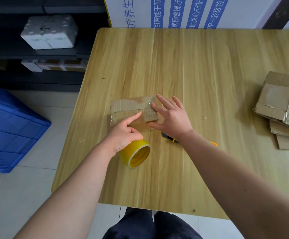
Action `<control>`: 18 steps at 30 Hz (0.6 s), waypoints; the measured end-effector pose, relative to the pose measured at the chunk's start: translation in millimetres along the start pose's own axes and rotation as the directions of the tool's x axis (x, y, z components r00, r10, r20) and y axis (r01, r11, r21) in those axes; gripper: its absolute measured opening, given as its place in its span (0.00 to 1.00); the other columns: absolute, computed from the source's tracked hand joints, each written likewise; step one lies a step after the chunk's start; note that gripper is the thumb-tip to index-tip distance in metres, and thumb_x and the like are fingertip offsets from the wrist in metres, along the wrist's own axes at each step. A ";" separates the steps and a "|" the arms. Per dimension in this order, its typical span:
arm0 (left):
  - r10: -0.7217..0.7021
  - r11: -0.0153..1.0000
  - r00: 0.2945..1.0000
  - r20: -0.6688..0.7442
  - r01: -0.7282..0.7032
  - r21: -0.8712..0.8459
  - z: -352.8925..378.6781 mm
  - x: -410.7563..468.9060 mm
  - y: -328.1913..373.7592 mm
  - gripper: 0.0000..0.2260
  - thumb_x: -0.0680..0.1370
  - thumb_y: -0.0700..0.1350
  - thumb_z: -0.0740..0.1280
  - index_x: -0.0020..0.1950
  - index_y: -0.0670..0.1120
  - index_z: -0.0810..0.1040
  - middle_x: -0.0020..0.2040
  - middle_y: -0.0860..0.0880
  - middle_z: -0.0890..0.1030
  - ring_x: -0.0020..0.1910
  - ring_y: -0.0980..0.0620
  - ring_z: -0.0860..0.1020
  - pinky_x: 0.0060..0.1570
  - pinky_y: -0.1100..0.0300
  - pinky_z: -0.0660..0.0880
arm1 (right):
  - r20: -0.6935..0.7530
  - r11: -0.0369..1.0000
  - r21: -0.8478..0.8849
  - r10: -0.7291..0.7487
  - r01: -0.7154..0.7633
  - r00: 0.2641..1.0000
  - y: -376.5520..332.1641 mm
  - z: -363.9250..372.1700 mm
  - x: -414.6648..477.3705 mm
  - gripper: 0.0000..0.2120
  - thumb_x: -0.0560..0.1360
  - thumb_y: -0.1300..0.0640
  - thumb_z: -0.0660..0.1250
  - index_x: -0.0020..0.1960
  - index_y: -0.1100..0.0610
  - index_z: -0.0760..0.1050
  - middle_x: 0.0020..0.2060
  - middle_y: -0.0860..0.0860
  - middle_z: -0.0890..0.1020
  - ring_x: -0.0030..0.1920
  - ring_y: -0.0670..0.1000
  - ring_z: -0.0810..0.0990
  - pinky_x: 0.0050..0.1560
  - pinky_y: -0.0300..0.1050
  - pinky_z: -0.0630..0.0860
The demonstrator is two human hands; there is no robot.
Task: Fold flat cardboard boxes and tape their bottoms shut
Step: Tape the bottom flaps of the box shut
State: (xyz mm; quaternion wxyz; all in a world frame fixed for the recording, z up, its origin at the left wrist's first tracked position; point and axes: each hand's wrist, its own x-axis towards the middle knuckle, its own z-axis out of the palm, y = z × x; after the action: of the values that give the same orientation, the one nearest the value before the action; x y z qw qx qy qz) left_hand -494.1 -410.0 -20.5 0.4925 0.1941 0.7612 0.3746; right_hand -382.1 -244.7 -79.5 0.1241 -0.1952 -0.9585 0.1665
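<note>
Left hand (125,133): grip curled around the top of a yellow tape roll (136,153), index finger extended and pressing on the cardboard box (131,112). Right hand (172,116): fingers spread wide, holding nothing — fingertips touch the box's right end. The box sits mid-surface between both hands, clear tape across its closed flaps. A stack of flat cardboard boxes (281,107) lies well apart at the wooden surface's (200,66) right edge.

A light wooden table (209,69) is set on pale floor tiles (28,187). Dark shelving (11,54) is seen at the left, a blue crate (11,128) below it, and a white printed panel (183,11) behind.
</note>
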 end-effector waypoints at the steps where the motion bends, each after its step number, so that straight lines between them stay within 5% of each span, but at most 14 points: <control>1: 0.008 1.000 1.000 -0.023 -0.009 -0.020 -1.0 -1.2 -0.5 0.31 0.72 0.37 0.71 0.67 0.66 0.70 0.41 0.46 0.82 0.42 0.55 0.79 0.51 0.61 0.71 | 0.002 1.000 -0.001 -0.001 0.001 1.000 0.2 -0.6 0.8 0.34 0.63 0.41 0.77 0.64 0.56 0.78 0.68 0.58 0.73 0.65 0.57 0.76 0.71 0.61 0.63; 9: 0.003 0.996 0.975 -0.221 -0.022 -0.083 -13.7 -12.4 -10.8 0.24 0.73 0.39 0.72 0.65 0.58 0.76 0.45 0.44 0.84 0.44 0.53 0.80 0.50 0.59 0.73 | 0.109 0.998 0.055 -0.019 0.013 0.994 0.7 -7.7 3.5 0.35 0.67 0.47 0.76 0.70 0.57 0.71 0.72 0.56 0.69 0.68 0.60 0.72 0.73 0.55 0.60; 14: -0.049 0.989 0.973 -0.225 0.016 -0.144 -5.9 -25.7 -9.1 0.04 0.74 0.42 0.73 0.47 0.48 0.83 0.43 0.50 0.84 0.38 0.56 0.79 0.30 0.67 0.72 | 0.285 0.991 -0.035 -0.112 0.127 0.952 1.6 -24.1 8.4 0.35 0.72 0.45 0.71 0.75 0.50 0.63 0.76 0.50 0.61 0.73 0.53 0.64 0.76 0.51 0.51; 18: -0.049 0.982 0.968 -0.244 0.002 -0.190 -0.9 -38.6 -8.8 0.04 0.74 0.41 0.73 0.47 0.44 0.82 0.39 0.49 0.83 0.33 0.57 0.80 0.28 0.63 0.75 | 0.340 0.980 -0.143 -0.080 0.135 0.937 -7.3 -33.6 14.7 0.35 0.73 0.43 0.69 0.76 0.46 0.59 0.78 0.50 0.56 0.75 0.52 0.59 0.76 0.52 0.49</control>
State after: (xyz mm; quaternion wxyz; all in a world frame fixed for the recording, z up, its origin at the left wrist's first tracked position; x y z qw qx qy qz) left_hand -477.3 -441.6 -3.6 0.4143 0.0885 0.7804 0.4598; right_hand -387.4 -235.8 -43.6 -0.0468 -0.1211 -0.9854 0.1105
